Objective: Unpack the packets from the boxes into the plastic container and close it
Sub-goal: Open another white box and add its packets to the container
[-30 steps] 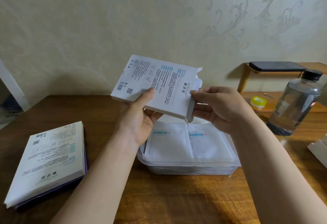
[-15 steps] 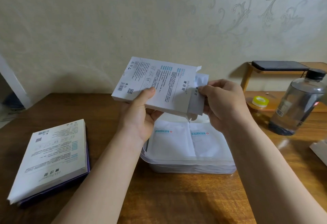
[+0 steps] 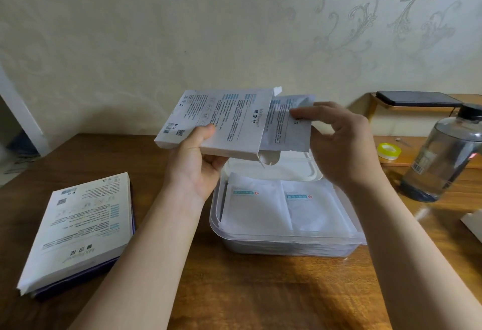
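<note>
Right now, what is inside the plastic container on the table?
Two white packets lie side by side on top, filling the plastic container. Through its clear wall a stack shows dimly beneath; how many packets it holds is covered.

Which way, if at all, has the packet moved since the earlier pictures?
Yes. The packet has slid rightward out of the box, nearer the bottle.

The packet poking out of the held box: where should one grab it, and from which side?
Pinch the packet by its exposed right end, coming from the right. It is thin and flat, and only that end sticks out of the box. The right hand pinches it there while the left hand grips the box; pulling rightward should probably slide it free.
</note>
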The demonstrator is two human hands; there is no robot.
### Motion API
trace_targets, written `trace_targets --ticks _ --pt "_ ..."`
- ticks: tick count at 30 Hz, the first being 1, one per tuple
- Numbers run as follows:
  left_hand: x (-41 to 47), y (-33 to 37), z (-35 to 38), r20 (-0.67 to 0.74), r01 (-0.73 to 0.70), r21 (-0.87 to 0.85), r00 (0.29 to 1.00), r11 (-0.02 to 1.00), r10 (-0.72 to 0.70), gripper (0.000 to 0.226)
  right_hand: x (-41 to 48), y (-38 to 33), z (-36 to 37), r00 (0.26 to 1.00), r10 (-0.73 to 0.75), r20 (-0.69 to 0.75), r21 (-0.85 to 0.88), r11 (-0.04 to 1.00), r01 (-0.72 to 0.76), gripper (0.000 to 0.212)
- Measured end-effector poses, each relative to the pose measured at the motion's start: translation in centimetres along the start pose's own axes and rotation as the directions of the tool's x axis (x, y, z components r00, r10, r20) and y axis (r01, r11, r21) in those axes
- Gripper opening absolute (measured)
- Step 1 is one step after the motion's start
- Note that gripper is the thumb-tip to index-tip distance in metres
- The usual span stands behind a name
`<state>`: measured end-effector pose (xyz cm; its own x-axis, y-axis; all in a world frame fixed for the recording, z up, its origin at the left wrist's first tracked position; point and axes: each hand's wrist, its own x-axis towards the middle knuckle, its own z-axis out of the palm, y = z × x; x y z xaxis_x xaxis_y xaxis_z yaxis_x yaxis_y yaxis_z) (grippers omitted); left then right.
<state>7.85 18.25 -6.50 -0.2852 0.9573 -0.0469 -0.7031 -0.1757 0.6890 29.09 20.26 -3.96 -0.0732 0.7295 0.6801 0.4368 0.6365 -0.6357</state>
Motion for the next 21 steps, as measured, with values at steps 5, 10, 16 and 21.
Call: trace_targets --ticks 5,10,16,21 --pt "0.0 -0.4 0.0 -0.024 0.015 0.043 1.0 0.999 -0.014 0.022 0.2 0.3 -0.8 0.994 -0.082 -0.074 0.091 0.992 0.089 0.024" --pt "0.2 -0.3 -0.3 -0.065 -0.02 0.049 0.998 0.999 0.023 0.029 0.9 0.6 -2.6 0.976 0.094 -0.197 0.43 0.903 0.0 0.03" --pt "-0.3 -0.9 0.2 -0.054 -0.097 0.158 0.993 0.983 0.107 0.033 0.8 0.3 -3.4 0.956 0.222 -0.193 0.51 0.855 -0.096 0.02" --pt "-0.1 -1.3 0.1 -0.091 -0.114 0.147 0.988 0.983 0.128 0.032 1.2 0.9 -4.2 0.937 0.231 -0.261 0.357 0.925 -0.129 0.023"
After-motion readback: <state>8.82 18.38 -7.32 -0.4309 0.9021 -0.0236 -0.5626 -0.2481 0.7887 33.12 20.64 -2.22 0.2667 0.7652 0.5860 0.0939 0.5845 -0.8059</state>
